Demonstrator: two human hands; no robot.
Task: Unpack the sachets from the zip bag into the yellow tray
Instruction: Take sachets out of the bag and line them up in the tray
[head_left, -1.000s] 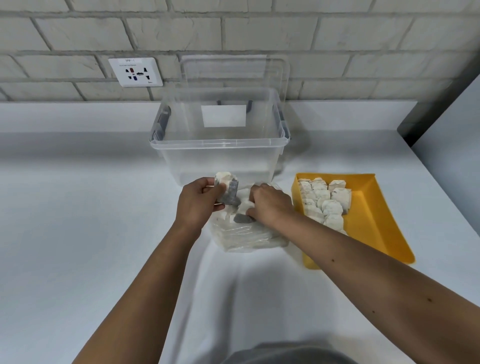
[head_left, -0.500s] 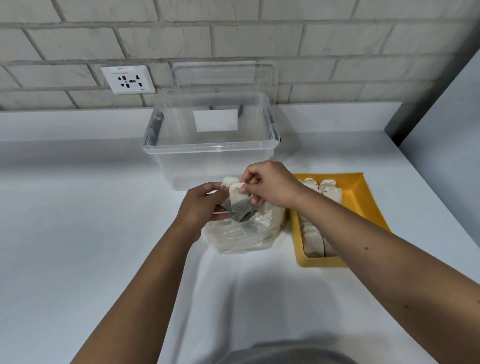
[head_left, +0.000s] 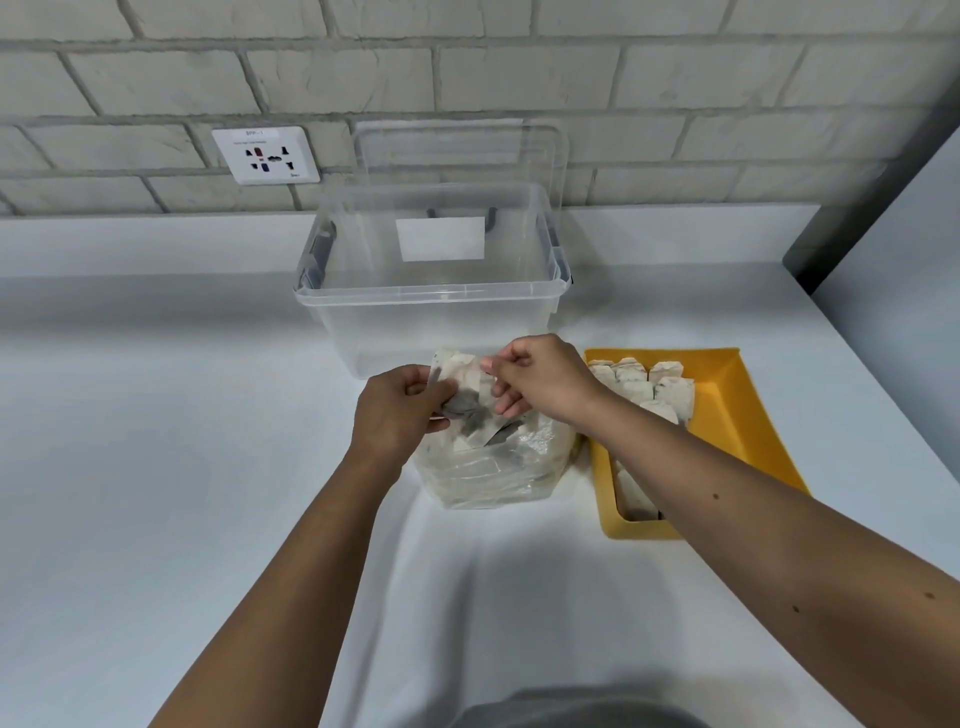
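Head: sachets (head_left: 670, 389) line yellow tray (head_left: 743, 415).

A clear plastic storage box (head_left: 431, 332) stands open toward the back of the white counter (head_left: 156, 467), with a white label (head_left: 440, 239) on its far wall and grey latches (head_left: 324, 244) at its ends (the right one barely shows). Its clear lid (head_left: 457, 150) stands upright behind it, apparently leaning on the pale brick wall (head_left: 571, 78). Left of the lid, a white wall socket (head_left: 266, 155) is set in the bricks. A pale grey panel (head_left: 904, 218) closes the right side.
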